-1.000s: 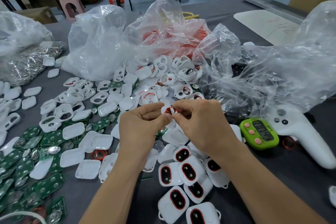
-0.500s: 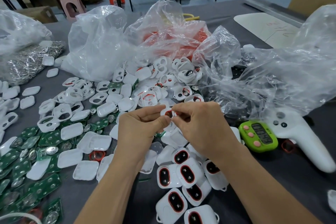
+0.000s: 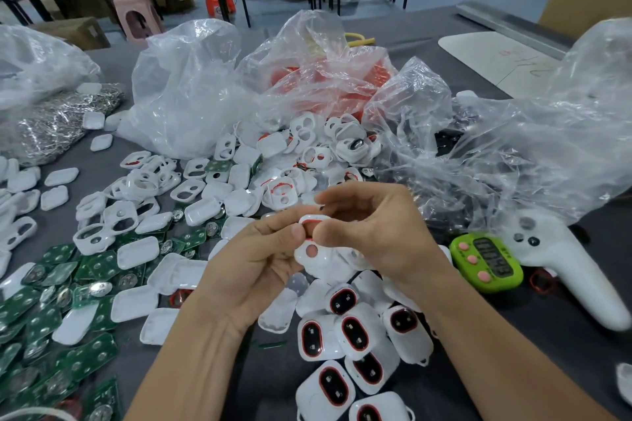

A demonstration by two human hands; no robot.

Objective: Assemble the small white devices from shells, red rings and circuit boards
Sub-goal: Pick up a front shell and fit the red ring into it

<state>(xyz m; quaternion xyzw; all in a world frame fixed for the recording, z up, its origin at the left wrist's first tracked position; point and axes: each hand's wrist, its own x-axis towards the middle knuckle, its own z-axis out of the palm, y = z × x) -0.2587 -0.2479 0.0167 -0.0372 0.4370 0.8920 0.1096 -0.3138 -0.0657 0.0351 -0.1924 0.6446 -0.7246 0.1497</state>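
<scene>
Both hands meet above the middle of the table around one white shell with a red ring at its top opening. My left hand grips the shell from the left, thumb on its upper edge. My right hand pinches the ring and the shell's top from the right. Loose white shells are heaped behind and to the left. Green circuit boards lie at the lower left. Several assembled devices with red-ringed dark windows lie below my hands.
Crumpled clear plastic bags stand at the back and right; one bag holds red rings. A green timer and a white controller lie at the right. A pile of silvery metal parts sits far left.
The two hands stay together on the same shell. The shell has been turned so its round lower hole now shows, and the right fingers have shifted along the ring at its top.
</scene>
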